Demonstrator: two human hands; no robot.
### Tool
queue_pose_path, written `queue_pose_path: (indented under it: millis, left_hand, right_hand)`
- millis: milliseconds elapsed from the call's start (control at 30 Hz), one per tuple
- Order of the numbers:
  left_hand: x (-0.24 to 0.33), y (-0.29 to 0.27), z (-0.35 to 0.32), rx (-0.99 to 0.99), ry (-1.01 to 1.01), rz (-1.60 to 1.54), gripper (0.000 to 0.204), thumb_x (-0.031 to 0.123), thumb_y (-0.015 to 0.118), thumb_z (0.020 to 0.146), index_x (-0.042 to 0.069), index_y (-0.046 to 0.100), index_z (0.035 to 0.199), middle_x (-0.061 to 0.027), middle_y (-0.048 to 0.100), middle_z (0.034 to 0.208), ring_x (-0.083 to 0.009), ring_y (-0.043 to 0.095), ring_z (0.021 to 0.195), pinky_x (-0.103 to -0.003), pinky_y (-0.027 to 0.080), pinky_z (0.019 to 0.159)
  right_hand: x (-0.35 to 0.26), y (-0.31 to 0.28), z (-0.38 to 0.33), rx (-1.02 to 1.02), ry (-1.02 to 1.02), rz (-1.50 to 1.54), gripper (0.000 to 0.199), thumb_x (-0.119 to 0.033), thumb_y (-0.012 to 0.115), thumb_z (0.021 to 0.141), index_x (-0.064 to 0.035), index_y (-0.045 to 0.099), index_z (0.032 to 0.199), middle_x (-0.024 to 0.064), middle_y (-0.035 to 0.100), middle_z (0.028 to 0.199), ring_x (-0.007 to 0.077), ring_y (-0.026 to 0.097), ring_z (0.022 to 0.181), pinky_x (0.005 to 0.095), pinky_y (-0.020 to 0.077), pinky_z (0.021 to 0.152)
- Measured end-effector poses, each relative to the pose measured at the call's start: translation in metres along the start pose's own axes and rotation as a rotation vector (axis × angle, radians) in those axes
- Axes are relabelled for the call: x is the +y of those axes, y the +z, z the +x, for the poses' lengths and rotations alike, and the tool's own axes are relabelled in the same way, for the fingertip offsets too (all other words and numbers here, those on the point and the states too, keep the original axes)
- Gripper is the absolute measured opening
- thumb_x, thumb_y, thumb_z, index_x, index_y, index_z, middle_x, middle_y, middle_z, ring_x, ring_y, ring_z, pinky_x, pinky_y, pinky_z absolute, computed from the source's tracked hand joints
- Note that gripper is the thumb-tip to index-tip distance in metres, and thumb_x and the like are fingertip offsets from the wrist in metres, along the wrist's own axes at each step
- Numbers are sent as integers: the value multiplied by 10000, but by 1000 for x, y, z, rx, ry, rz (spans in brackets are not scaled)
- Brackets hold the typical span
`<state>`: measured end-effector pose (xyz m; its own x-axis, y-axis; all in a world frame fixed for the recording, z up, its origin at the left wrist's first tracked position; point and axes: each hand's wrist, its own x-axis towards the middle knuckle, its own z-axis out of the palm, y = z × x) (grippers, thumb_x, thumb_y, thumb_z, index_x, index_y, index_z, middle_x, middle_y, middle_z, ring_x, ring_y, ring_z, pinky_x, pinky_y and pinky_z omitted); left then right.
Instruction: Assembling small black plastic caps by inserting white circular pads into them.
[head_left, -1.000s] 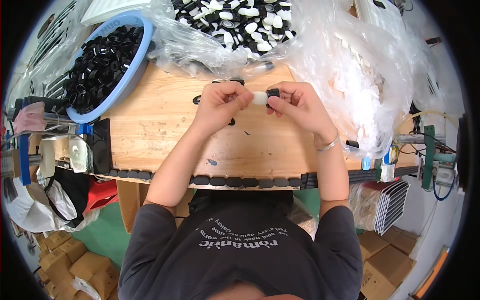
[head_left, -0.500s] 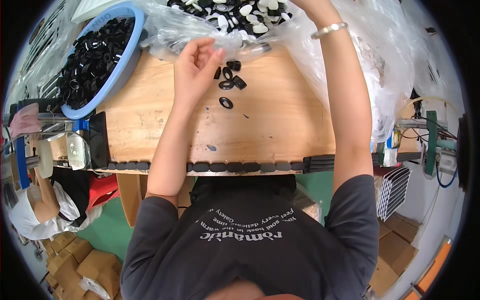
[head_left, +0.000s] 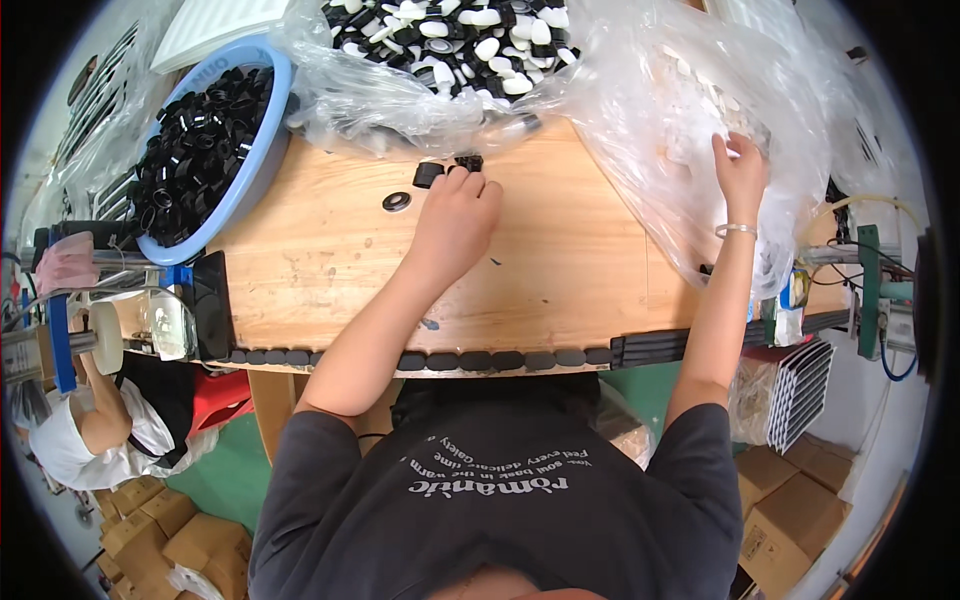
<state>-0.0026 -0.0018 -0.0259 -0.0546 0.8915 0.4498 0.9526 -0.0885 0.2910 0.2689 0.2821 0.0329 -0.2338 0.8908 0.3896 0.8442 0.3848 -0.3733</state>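
My left hand [head_left: 460, 215] is on the wooden table with its fingers bent down over a few small black parts. What lies under the fingertips is hidden. Beside it are a short black cap [head_left: 428, 175] and a flat black ring [head_left: 397, 201]; another small black part [head_left: 468, 161] shows just beyond the knuckles. Far to the right, my right hand [head_left: 742, 172] reaches over a clear plastic bag [head_left: 640, 130] of white pieces [head_left: 690, 120]. Its thumb and fingers are apart, and I make out nothing surely held between them.
A blue basin [head_left: 262, 170] full of black rings stands at the left. Mixed black and white pieces [head_left: 450, 45] are heaped on plastic at the back. Black strips [head_left: 480, 361] line the table's front edge. Another person's arm [head_left: 105, 415] is at the far left.
My left hand has turned over and come down right onto the black parts, shifting some. My right hand has moved from the heap at the back to the bag of white pieces.
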Motion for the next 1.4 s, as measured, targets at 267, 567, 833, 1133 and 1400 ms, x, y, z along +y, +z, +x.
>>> queue_pose_path:
  millis: [267, 567, 833, 1133, 1400]
  left_hand:
    - [5, -10, 11, 54, -36, -267, 140, 42, 659, 725, 37, 608, 855, -102, 608, 797, -287, 546, 807, -390, 413, 732]
    - [16, -20, 14, 38, -265, -1168, 323, -66, 539, 865, -13, 571, 1182, -68, 603, 1026, -134, 565, 818, -267, 490, 795]
    - [1, -13, 10, 184, -396, -1509, 286, -59, 542, 888, -47, 519, 1173, -115, 631, 1019, -183, 642, 909, -296, 507, 848]
    - [3, -15, 13, 241, -337, -1757, 278, -15, 581, 889, -32, 529, 1161, -123, 634, 1015, -188, 637, 908, -286, 505, 792]
    - [2, -13, 9, 208, -348, -1578, 298, -21, 585, 885, -16, 523, 1177, -107, 621, 1038, -174, 636, 897, -283, 512, 795]
  right_hand:
    - [69, 13, -5, -150, -116, -288, 257, -224, 680, 785, -72, 709, 991, 199, 662, 1002, 337, 621, 985, 397, 483, 880]
    - [34, 20, 27, -29, -242, -58, 239, -239, 725, 733, -80, 719, 911, 179, 678, 928, 331, 645, 890, 399, 512, 801]
    - [5, 35, 43, -304, -47, -432, 230, -216, 700, 714, -91, 711, 906, 148, 692, 911, 317, 658, 881, 409, 525, 774]
    - [16, 32, 35, -52, 1, -218, 266, -181, 623, 752, -69, 694, 982, 170, 687, 933, 339, 672, 864, 421, 537, 752]
    - [-137, 4, -73, -742, -225, 1029, 149, -47, 621, 870, 6, 650, 1006, 33, 655, 885, 107, 637, 790, 229, 535, 695]
